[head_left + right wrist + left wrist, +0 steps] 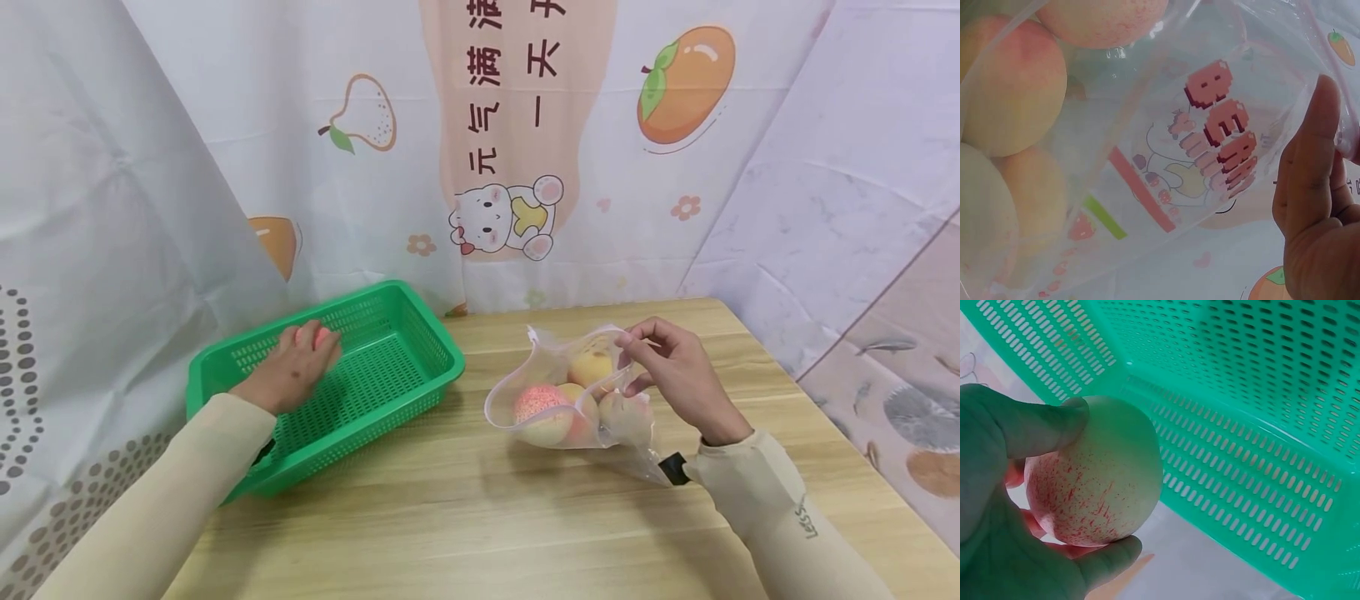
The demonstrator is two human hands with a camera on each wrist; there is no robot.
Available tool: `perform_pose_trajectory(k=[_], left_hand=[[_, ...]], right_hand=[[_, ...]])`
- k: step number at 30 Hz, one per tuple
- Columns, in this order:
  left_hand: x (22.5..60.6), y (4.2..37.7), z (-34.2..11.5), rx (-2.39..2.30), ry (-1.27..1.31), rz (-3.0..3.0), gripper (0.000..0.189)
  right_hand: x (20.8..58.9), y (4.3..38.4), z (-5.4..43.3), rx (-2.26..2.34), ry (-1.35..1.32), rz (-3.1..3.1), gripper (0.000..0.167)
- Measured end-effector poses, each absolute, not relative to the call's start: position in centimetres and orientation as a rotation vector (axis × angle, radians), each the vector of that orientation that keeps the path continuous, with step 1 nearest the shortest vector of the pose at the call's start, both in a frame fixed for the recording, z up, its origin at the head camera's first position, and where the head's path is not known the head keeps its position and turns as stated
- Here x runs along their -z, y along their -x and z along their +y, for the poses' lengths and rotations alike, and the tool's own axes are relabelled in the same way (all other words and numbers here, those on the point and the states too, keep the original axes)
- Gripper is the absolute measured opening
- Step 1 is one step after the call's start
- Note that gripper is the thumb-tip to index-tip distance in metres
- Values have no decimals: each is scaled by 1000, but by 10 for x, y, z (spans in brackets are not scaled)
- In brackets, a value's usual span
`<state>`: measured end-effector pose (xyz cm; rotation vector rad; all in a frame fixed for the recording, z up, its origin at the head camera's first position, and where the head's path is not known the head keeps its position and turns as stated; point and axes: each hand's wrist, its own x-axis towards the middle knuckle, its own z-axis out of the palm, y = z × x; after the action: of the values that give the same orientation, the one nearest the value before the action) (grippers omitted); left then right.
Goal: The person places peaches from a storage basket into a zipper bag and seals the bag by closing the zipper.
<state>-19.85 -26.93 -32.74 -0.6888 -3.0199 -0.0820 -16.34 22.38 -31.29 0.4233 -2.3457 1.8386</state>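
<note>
My left hand (288, 371) grips a peach (1100, 472), pale with red speckles, its thumb and fingers curled round the fruit. Hand and peach are over the green basket (438, 354), whose visible floor is bare. On the right, my right hand (671, 367) pinches the rim of a clear zip bag (510, 392) between thumb and fingers. Several peaches (540, 408) lie inside the bag, seen through its plastic. Printed red letters and a strawberry show on the bag (1216, 125) in the right wrist view, where the right hand (1316, 206) holds its edge.
A wooden table (465, 525) carries the basket at left and the bag at right. Behind it hangs a white curtain (375, 200) with fruit and cartoon prints. More cloth (870, 158) hangs along the right side.
</note>
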Motion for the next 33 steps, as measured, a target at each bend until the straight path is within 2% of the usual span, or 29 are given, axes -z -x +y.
perform_pose_trajectory(k=[25,33], left_hand=[[320,195,-239,99,895,-2822,60],[318,194,-224,84,921,-2806,63]], right_hand=[[314,162,226,-1826,-442,-2337,27],[313,162,225,-1824,-437,-2340,21]])
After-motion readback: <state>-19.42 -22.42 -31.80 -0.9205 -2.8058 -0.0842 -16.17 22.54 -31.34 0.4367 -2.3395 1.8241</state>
